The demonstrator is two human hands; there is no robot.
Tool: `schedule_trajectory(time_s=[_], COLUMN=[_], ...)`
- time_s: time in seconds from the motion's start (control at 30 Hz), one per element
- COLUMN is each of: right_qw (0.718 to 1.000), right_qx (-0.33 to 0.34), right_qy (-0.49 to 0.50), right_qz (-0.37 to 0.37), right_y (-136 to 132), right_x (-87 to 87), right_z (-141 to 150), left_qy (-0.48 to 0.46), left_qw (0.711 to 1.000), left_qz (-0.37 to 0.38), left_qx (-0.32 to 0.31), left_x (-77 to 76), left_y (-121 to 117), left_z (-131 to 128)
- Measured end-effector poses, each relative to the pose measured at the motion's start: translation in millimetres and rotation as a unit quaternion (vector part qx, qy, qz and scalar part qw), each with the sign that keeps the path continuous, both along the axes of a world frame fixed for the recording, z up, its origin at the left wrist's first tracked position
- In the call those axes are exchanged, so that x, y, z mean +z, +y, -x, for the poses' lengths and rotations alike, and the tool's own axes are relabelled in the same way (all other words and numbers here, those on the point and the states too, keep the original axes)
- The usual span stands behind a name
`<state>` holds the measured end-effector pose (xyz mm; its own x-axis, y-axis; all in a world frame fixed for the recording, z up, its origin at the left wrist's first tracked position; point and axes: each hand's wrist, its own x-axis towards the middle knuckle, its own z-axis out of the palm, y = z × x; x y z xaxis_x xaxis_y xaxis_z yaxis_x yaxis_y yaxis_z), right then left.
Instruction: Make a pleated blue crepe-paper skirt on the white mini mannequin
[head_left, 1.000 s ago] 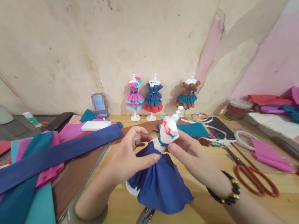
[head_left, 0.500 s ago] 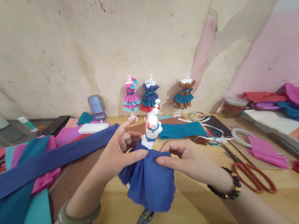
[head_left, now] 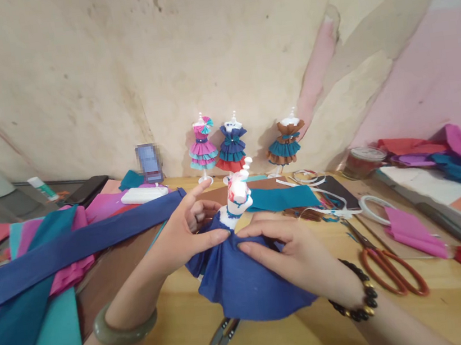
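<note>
A small white dress-form mannequin [head_left: 237, 197] leans in front of me, a blue pleated skirt [head_left: 254, 288] gathered about its waist. My left hand [head_left: 180, 227] presses its thumb on the skirt's top edge at the waist; its other fingers curl behind the form, partly hidden. Just right of that thumb, my right hand [head_left: 293, 246] pinches the upper edge of the blue material between thumb and fingers. The skirt's lower part spreads out wide beneath both hands. Thread snips [head_left: 223, 337] lie on the table just below the hem.
Three dressed mini mannequins, one pink [head_left: 202, 148], one blue [head_left: 232, 147] and one brown [head_left: 288, 142], stand along the wall. Orange-handled scissors [head_left: 390, 267] lie at right near a white ring [head_left: 373, 210]. Coloured strips [head_left: 74, 244] cover the left side; a lidded jar [head_left: 365, 162] stands right.
My right hand has drawn the blue material rightward, and the skirt now spreads wider. The right fingertips are closer to the left thumb, which still presses at the waist.
</note>
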<state>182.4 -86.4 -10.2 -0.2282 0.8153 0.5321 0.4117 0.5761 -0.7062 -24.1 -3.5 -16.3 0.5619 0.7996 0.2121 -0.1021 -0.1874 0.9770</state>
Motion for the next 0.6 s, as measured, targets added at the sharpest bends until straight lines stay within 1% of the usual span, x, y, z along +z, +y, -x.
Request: schedule_trajectory(time_s=[0.13,0.27,0.43,0.6], right_qw=[0.999,0.999,0.999,1.0], right_qx=[0.012,0.018,0.01,-0.007], right_qy=[-0.006,-0.026,-0.038,-0.017], right_qz=[-0.032,-0.043,-0.035,-0.015], right_y=[1.1,1.3,2.2,4.3], right_x=[-2.1,-4.5,-7.5,-10.6], right_z=[0.9,0.5,-0.5,0.0], left_qy=[0.011,0.022,0.018,0.017], left_qw=[1.0,1.0,1.0,1.0], left_qz=[-0.001,0.0,0.002,-0.013], left_qx=[0.0,0.005,0.0,-0.014], left_x=[0.0,-1.9,-5.1,-5.7], left_y=[0.0,0.8,3.8,5.4], left_z=[-0.8,-1.4,0.6,2.2])
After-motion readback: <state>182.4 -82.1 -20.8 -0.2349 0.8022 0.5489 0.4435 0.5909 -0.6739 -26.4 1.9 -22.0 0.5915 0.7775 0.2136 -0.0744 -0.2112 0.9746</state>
